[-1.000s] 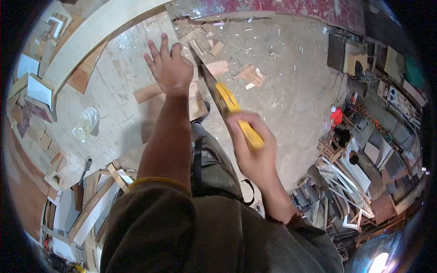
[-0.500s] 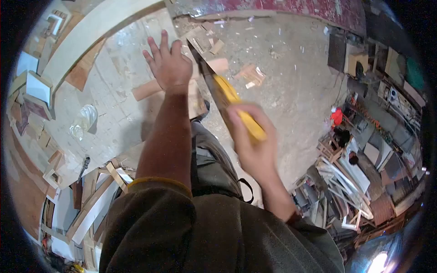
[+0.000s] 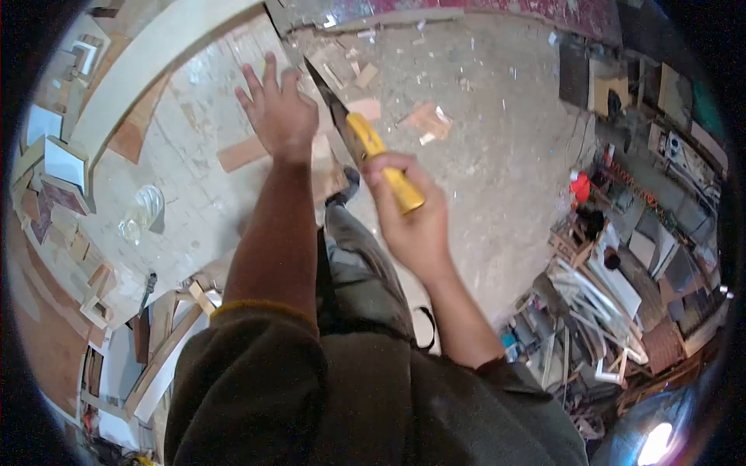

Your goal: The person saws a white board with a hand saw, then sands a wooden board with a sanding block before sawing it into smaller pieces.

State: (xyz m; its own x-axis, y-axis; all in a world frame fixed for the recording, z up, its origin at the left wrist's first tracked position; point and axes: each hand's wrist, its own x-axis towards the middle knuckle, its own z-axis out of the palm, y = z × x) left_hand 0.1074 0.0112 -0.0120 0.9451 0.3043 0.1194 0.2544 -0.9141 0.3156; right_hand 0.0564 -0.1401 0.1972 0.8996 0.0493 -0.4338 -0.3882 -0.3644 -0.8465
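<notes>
In the head view my left hand [image 3: 281, 116] lies spread on the pale worktable, fingers pointing away from me. Under its wrist runs a flat brown wooden strip [image 3: 242, 154], its left end showing on the tabletop. A pinkish piece of wood [image 3: 364, 109] shows on the far side of the saw, in line with that strip. My right hand [image 3: 408, 206] is wrapped round the yellow handle of a handsaw [image 3: 373, 144]. The dark blade slants away to the upper left, just right of my left fingers, overlapping the table's right edge.
A long curved pale board [image 3: 148, 66] lies along the table's far left. A clear plastic item [image 3: 144, 211] sits on the tabletop. Wood scraps [image 3: 427, 123] litter the concrete floor [image 3: 497, 171]. Stacked timber [image 3: 594, 303] and frames stand at the right.
My right hand and the handsaw have moved forward and a little left. My left hand stays spread in its place, and the whole view has shifted slightly.
</notes>
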